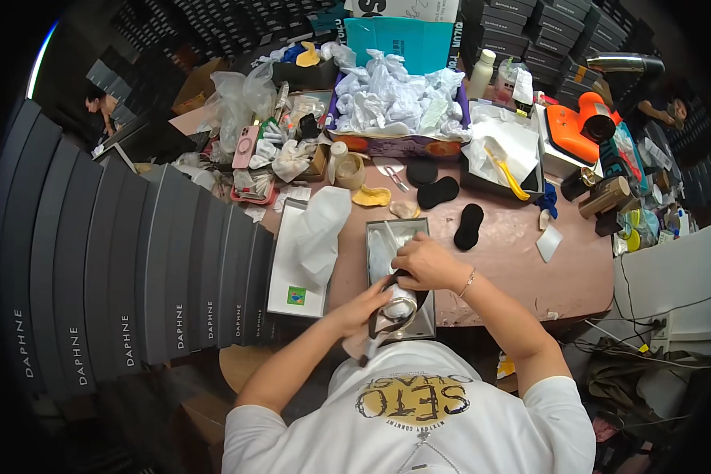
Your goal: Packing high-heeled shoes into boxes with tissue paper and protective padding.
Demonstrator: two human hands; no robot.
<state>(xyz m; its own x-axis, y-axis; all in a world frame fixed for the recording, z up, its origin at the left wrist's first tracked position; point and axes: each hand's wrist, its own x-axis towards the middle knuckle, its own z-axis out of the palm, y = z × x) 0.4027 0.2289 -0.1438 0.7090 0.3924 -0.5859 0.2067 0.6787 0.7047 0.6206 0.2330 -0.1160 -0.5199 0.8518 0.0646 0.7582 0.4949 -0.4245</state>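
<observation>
In front of my body, a dark shoe (421, 299) with white stuffing (401, 306) in its opening is held over an open grey shoebox (428, 322). My left hand (361, 306) is closed round the near left side of the shoe. With bent fingers, my right hand (428, 264) grips the dark upper part of the shoe; its fingertips are partly hidden. White wrapping and a pale stick-like piece (390, 235) show in the far end of the box. Left of it lies a white-lined box lid (278, 304) with tissue paper (324, 237) and a small green square (296, 295).
Tall stacks of grey shoeboxes (162, 261) stand at the left. Black insole-shaped pads (468, 227) and yellow scraps (371, 196) lie beyond the box. Farther back are a carton of crumpled paper (399, 144), a tray with a yellow-handled tool (507, 175) and an orange device (577, 126).
</observation>
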